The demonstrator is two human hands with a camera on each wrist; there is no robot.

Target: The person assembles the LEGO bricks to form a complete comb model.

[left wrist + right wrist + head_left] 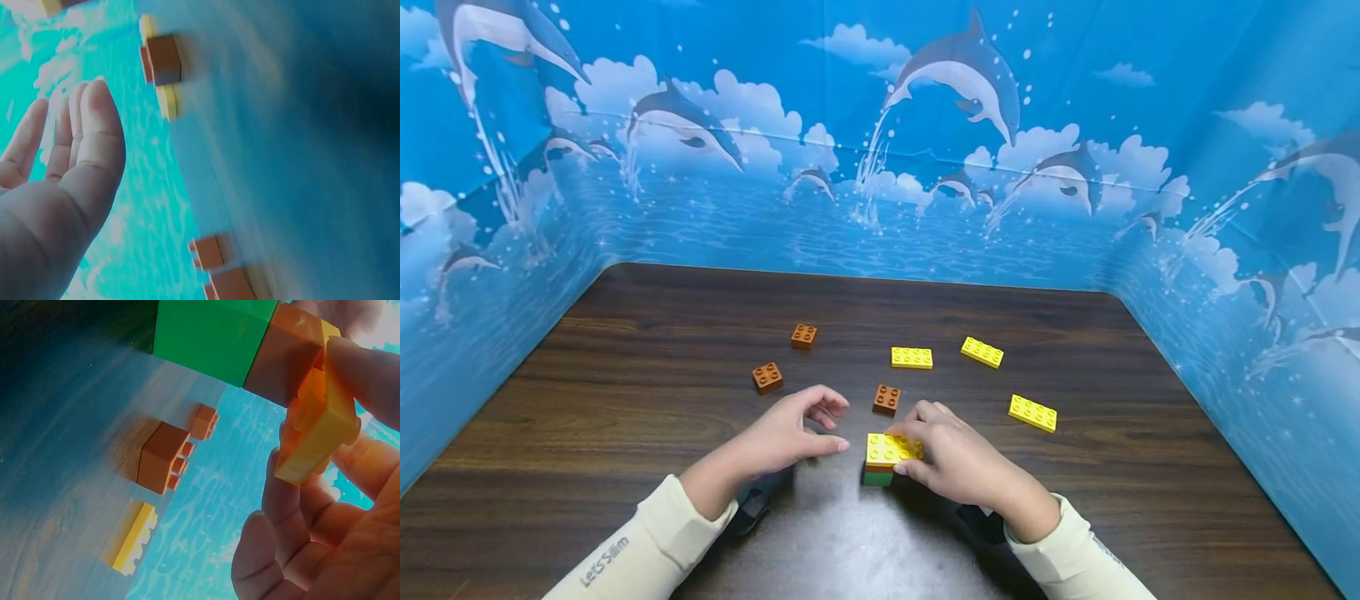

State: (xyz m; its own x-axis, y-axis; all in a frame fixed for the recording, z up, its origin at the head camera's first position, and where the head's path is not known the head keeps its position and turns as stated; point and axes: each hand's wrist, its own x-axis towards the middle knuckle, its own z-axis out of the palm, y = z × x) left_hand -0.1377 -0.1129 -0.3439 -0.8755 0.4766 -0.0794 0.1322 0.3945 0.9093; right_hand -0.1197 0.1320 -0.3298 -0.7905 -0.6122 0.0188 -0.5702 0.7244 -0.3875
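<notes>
My right hand [962, 458] pinches the right part of a flat yellow toy brick [882, 450] between thumb and fingers. This yellow brick tops a small stack, with a brown brick [281, 356] below it and a green brick [877, 478] at the bottom. In the right wrist view one end of the yellow brick juts out past the brown one, its hollow underside showing. My left hand [786, 433] is held left of the stack, thumb and fingers apart, touching nothing. The left wrist view shows its fingers [100, 119] extended.
Just behind the stack lies a loose brown brick [886, 400]. Two more brown bricks [767, 377] are farther left. Flat yellow bricks [912, 358] lie at the back and right [1033, 413] of the dark wooden table [587, 417]. A dolphin-printed curtain [760, 217] borders the table.
</notes>
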